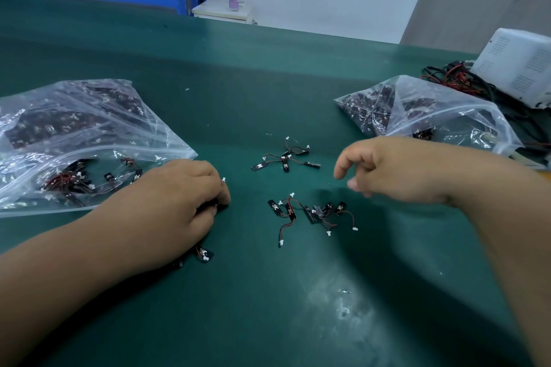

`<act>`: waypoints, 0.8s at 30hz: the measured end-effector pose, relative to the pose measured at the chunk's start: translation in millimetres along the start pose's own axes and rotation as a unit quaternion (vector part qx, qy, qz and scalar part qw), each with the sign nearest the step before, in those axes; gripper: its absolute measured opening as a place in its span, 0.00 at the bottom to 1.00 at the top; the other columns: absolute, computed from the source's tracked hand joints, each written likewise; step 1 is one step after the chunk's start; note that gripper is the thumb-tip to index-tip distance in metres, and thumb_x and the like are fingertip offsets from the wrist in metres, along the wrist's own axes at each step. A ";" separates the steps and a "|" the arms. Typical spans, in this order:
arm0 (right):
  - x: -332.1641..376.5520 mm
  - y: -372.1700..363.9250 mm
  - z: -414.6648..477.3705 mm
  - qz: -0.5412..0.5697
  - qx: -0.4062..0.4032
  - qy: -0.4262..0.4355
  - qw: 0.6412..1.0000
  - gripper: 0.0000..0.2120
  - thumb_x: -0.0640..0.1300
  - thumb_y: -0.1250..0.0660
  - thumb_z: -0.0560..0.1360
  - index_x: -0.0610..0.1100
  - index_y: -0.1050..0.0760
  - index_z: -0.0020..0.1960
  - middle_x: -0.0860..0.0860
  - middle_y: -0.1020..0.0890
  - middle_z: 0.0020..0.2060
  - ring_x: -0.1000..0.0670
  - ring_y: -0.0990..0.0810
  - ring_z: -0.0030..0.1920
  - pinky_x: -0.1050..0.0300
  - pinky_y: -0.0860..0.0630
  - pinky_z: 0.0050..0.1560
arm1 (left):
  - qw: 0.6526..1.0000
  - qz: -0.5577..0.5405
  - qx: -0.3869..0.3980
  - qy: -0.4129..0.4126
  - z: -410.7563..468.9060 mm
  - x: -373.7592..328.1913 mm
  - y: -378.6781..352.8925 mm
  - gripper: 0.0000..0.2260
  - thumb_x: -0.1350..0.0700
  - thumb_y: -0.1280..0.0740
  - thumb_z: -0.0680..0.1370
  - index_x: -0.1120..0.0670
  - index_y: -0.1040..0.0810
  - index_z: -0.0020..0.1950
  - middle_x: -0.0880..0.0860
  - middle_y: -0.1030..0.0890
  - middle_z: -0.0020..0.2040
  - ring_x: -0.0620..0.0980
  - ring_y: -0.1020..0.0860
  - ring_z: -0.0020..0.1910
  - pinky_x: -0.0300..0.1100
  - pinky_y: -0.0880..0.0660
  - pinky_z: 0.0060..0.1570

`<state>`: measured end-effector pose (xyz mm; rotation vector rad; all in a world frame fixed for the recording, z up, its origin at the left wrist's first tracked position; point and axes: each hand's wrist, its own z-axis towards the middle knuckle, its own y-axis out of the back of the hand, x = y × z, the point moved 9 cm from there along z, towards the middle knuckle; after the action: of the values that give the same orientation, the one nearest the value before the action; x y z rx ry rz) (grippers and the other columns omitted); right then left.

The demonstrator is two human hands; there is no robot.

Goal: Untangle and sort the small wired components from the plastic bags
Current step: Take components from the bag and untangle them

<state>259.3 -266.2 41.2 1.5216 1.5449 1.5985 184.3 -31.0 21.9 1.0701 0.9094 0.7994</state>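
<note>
Head view: we see our left hand (179,197) lying on the green mat (268,68), its fingers curled tight round a few parts (222,206), with one white plug (223,179) poking up above the knuckles. A stray part (204,255) lies on the mat touching the heel of that hand. Our right hand (396,170) hangs above the mat, blurred, with its fingers loosely bent and apart, and we see nothing in it. Between the two hands lie two loose groups of parts, each a small black board with red and black wires and a white plug: a far cluster (284,158) and a near cluster (310,213), apart from each other, the wires in each crossing. The left bag (74,128) lies flat just beside our left hand, with more parts inside it. The right bag (417,110) sits behind our right hand, crumpled and partly full. Past that bag, a white box (518,65) stands on the mat's far right with dark cables (453,77) heaped against it.
</note>
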 end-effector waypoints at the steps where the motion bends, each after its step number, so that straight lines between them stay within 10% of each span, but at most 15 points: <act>1: -1.7 -4.2 0.4 -0.012 0.015 -0.003 1.000 0.05 0.47 0.29 0.77 0.56 0.22 0.51 0.55 0.19 0.35 0.62 0.27 0.27 0.62 0.29 0.36 | 1.000 -0.001 0.000 0.001 0.1 -0.4 0.5 0.08 0.54 0.34 0.75 0.43 0.20 0.51 0.38 0.25 0.49 0.42 0.27 0.52 0.37 0.32 0.53; 24: -4.9 -27.1 8.6 -0.005 0.032 -0.039 0.999 0.09 0.46 0.26 0.72 0.47 0.24 0.36 0.52 0.21 0.29 0.54 0.25 0.29 0.57 0.26 0.33 | 1.000 -0.012 -0.002 0.004 -1.4 -1.3 2.0 0.08 0.55 0.33 0.75 0.43 0.20 0.51 0.38 0.24 0.50 0.43 0.26 0.53 0.42 0.28 0.56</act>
<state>258.6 -259.6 13.1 1.5876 1.5721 1.4789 182.3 -31.1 23.8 1.0513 0.9250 0.7854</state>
